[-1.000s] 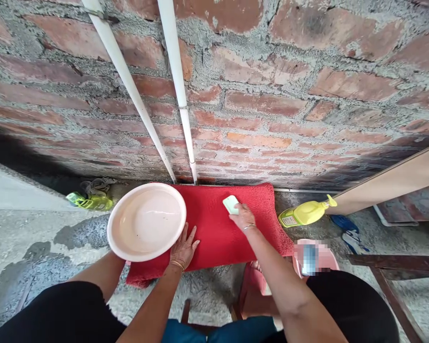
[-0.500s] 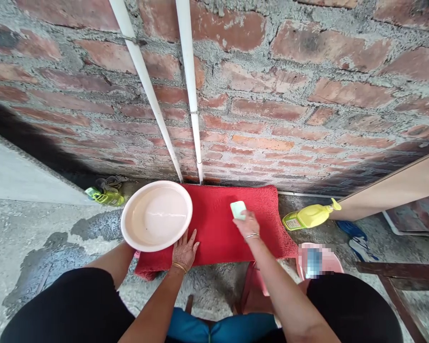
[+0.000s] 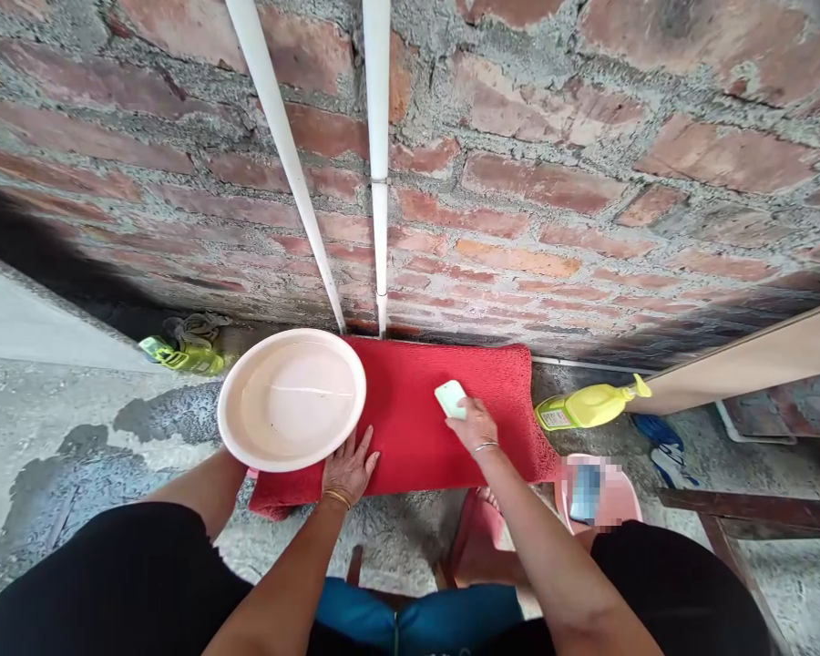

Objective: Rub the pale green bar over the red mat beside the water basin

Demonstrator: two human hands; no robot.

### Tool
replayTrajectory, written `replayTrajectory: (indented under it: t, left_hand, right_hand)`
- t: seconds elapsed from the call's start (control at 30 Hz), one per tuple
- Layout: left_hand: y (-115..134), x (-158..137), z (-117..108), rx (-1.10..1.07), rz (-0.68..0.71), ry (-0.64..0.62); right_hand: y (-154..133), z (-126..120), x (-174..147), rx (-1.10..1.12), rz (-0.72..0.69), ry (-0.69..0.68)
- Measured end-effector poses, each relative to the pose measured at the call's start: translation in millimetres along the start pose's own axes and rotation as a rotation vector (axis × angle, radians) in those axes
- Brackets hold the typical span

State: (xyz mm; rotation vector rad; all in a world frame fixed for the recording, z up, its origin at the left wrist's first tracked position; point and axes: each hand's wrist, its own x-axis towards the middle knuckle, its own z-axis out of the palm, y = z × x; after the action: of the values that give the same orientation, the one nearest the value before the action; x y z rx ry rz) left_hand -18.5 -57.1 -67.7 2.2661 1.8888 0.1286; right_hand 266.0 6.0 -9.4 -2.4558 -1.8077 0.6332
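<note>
The right hand (image 3: 475,426) grips the pale block (image 3: 450,399) on the red cloth (image 3: 410,415), its long axis slanting, free end pointing wallward and left; the left hand (image 3: 348,468) presses flat, fingers spread.

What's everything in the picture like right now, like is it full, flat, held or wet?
Large basin: on the mat, seems to hold clear water
Red mat: spread out
Pale green block: held in the right hand, over the mat
Right hand: closed around the block
Left hand: open, fingers spread on the mat
Yellow bottle: pump top fitted
Pink basin: contents blurred
Floor: dark patches, probably wet
</note>
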Motion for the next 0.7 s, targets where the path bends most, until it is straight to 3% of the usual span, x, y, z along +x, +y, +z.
replayTrajectory:
  t: [0.17,0.23,0.3,0.4,0.6,0.7]
  left_hand:
    - [0.1,0.1,1.1,0.016,-0.006,-0.014]
    - [0.2,0.3,0.9,0.028,-0.007,-0.019]
    - [0.5,0.5,0.0,0.035,-0.007,-0.025]
    - [2.3,1.2,-2.6,0.042,-0.011,-0.040]
    - [8.5,1.8,-15.7,0.090,-0.037,-0.090]
    - [7.6,-2.3,-22.3,0.140,-0.065,-0.099]
  right_hand:
    - [109.7,-32.1,-4.2,0.025,0.291,0.096]
    - [131.5,-41.6,-9.2,0.025,0.412,0.107]
    - [131.3,-45.0,-14.4,0.040,0.461,0.127]
    - [89.9,-33.6,-23.7,0.125,0.347,0.170]
    - [-47.8,19.3,-49.9,0.149,-0.026,0.021]
    - [-76.9,30.6,-53.7,0.044,-0.169,-0.019]
